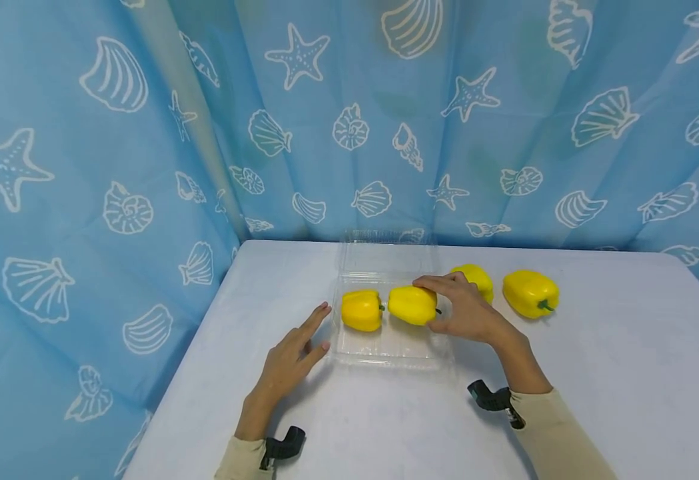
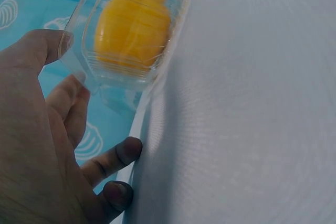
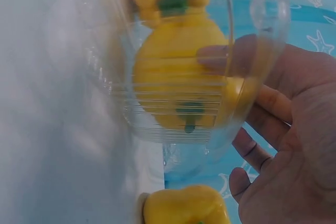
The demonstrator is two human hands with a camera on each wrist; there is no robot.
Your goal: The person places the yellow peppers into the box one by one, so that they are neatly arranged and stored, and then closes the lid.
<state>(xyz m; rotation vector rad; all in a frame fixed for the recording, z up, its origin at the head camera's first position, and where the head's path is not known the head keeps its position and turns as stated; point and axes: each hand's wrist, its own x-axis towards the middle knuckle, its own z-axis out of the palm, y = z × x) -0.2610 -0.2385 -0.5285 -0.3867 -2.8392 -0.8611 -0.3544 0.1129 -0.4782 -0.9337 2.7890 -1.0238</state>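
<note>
A clear plastic clamshell container (image 1: 364, 345) lies opened on the table, its lid (image 1: 373, 257) folded to the back. Inside, a yellow bell pepper (image 1: 358, 312) sits at the left with its stem to the right. My right hand (image 1: 469, 310) holds a second yellow bell pepper (image 1: 410, 305) beside it, thumb and fingers around its right end; through the clear wall this pepper (image 3: 173, 72) also shows in the right wrist view. At the container's left edge is my left hand (image 1: 289, 363), fingers spread; in the left wrist view its thumb (image 2: 55, 43) touches the clear rim.
Two more yellow bell peppers stand right of the container: one (image 1: 474, 277) partly behind my right hand, the other (image 1: 531, 293) farther right. A white cloth covers the table (image 1: 613, 373). Blue seashell-print curtain (image 1: 349, 133) hangs behind and to the left.
</note>
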